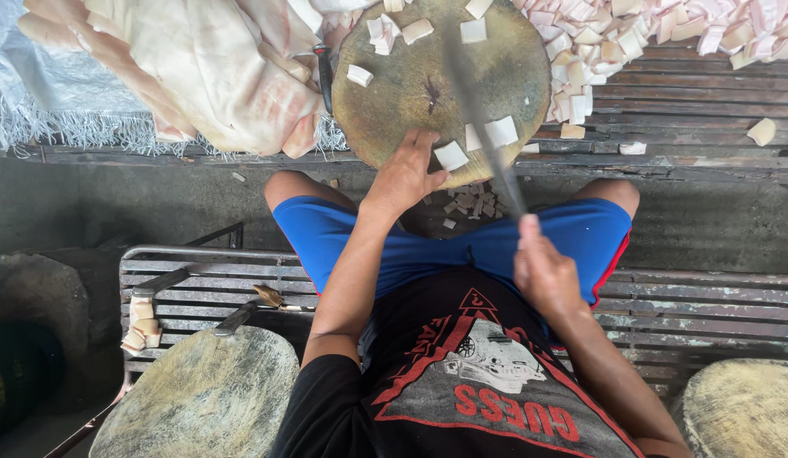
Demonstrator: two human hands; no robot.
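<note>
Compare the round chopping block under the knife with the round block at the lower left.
The upper chopping block carries scattered pale cut cubes, with the left hand at its edge; the lower-left block is bare on top and untouched. The upper looks yellow-brown, the lower greyer. Both are round and worn.

Bare board centre (pixel 428 85); cut cubes (pixel 487 136) along rim.

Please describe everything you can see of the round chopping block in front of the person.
The round chopping block looks like a thick wooden disc, yellow-brown and worn, with a dark crack near its middle. It lies flat on a slatted wooden bench. Several pale cut cubes lie scattered on it. The left hand rests on its near edge beside one cube. The right hand holds a long knife, blurred, above its right half.
</note>
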